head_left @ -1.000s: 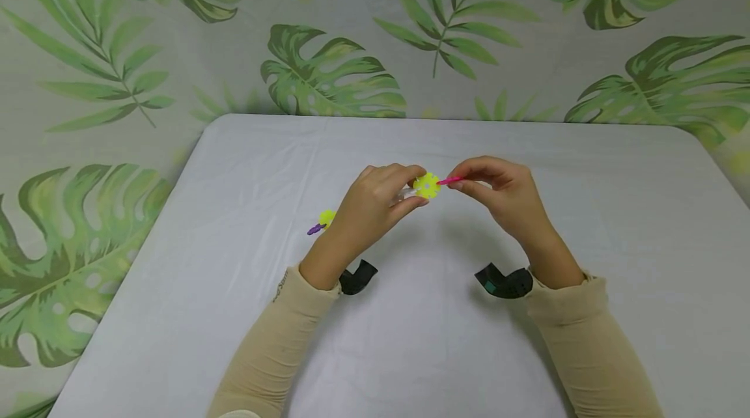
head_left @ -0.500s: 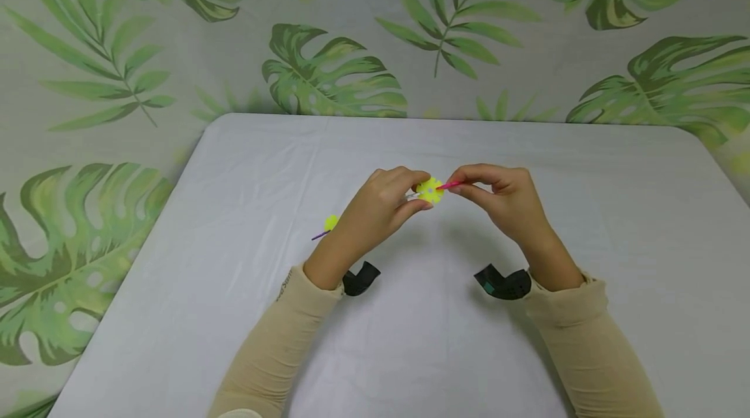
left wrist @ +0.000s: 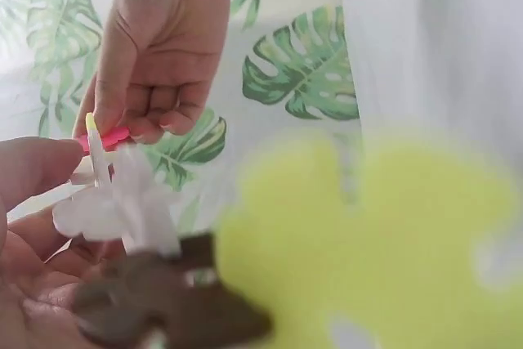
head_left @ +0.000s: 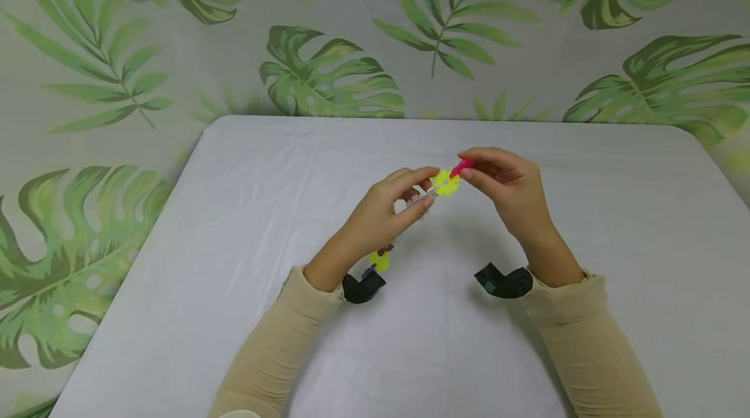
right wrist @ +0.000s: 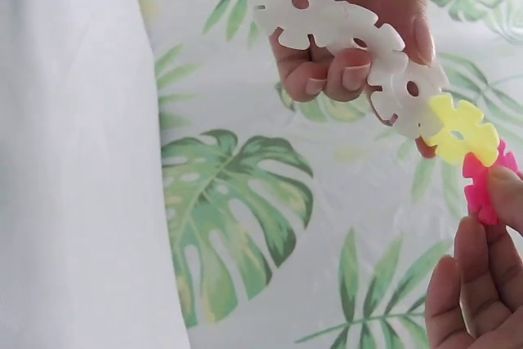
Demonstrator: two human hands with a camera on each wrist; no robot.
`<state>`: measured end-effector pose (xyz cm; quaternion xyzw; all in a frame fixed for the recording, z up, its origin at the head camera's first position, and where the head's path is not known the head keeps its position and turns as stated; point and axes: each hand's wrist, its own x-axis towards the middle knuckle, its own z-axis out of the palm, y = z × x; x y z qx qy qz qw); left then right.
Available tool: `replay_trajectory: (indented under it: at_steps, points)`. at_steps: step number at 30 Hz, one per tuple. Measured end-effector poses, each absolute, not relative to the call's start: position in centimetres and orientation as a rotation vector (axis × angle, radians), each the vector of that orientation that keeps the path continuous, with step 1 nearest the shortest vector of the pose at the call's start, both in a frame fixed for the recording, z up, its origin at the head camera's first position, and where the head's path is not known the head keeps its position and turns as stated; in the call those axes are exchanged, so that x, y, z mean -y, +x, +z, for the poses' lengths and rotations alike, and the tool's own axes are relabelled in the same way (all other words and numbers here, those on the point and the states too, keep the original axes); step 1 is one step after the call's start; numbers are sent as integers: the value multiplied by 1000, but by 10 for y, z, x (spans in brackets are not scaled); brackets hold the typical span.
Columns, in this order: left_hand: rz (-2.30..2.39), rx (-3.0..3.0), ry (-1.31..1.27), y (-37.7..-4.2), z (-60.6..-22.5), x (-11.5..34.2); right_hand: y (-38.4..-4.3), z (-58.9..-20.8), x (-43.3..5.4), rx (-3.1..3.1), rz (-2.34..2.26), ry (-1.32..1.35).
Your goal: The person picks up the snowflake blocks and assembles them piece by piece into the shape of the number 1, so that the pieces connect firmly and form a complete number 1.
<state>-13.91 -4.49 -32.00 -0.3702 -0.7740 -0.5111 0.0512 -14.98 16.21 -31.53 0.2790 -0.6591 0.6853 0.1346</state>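
A chain of slotted snowflake discs hangs between both hands. My left hand (head_left: 383, 209) holds its white discs (right wrist: 301, 4) between thumb and fingers. At one end a yellow disc (head_left: 446, 182) joins a pink disc (head_left: 461, 167), which my right hand (head_left: 510, 187) pinches between thumb and fingertips. The pink disc's edge meets the yellow one; how deep the slots sit cannot be told. Below the left hand trail a brown disc (left wrist: 163, 300), another yellow disc (head_left: 381, 262) and a purple disc (head_left: 368, 271), partly hidden behind the wrist camera.
A white-covered table (head_left: 445, 340) lies beneath both hands. Behind it hangs a leaf-patterned cloth (head_left: 328, 73). Black wrist cameras (head_left: 363, 288) jut inward from both sleeves.
The pink and yellow discs have shifted slightly right, and the pink one has turned. My right hand has risen a little. The chain's trailing end has swung from the left wrist's outer side to its inner side.
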Motion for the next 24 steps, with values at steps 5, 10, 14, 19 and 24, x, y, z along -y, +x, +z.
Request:
replay_trajectory:
  at_steps: [5,10,14,19,24]
  points:
    - [-2023,2303,-1035,-136,-321,40,-148,-313,-162,1845,2101,761]
    - [-2357,2175,-928,-134,-328,32,-147,-312,-159,1782,2146,715]
    - [-2438,2133,-841,-134,-335,26,-148,-312,-159,1795,2122,706]
    - [-2485,2085,-726,-134,-343,20,-149,-315,-158,1839,2075,712]
    - [-2568,2009,-665,-136,-348,15,-150,-317,-157,1962,1948,685]
